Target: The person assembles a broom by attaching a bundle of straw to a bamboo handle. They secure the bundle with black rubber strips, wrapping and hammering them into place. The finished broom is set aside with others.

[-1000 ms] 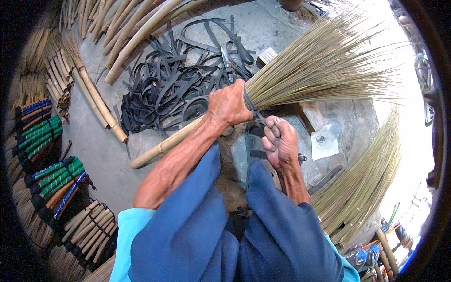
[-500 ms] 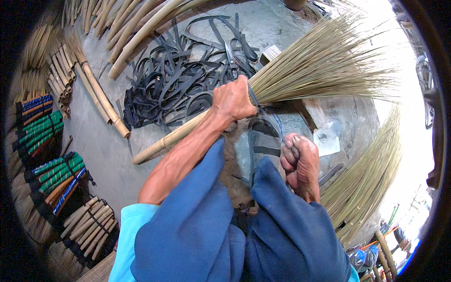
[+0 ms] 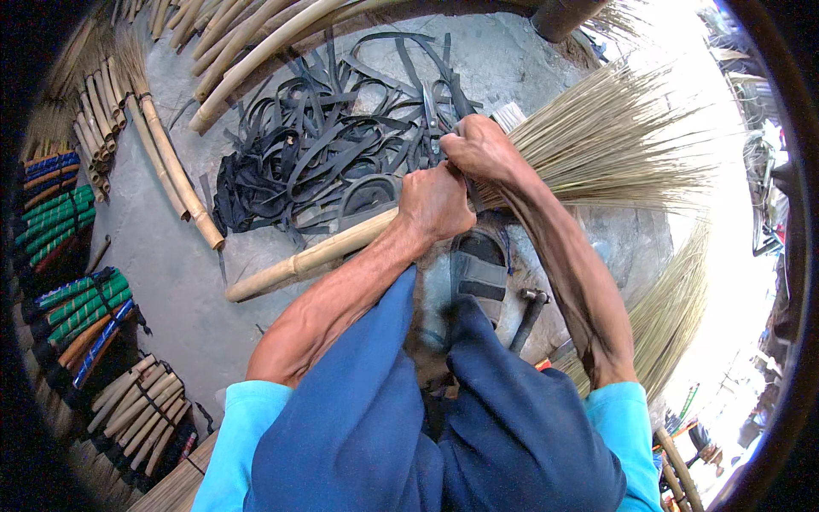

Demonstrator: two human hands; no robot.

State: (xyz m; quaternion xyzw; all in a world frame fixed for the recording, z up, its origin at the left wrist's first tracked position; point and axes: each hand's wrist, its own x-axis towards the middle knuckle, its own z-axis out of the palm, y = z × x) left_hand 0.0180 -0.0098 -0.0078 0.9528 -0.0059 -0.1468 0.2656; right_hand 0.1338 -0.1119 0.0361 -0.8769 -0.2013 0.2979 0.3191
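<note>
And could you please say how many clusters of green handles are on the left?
2: upper cluster near the left rim, lower cluster just beneath; more may be hidden.

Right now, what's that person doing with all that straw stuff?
A person has both hands on a straw broom. The left hand grips it where the bamboo handle meets the straw bundle. The right hand is curled close beside it, at the base of the straw; what its fingers hold is hidden. A tangle of black strips lies on the floor beyond the handle, and another straw bundle lies off to the right.
</note>
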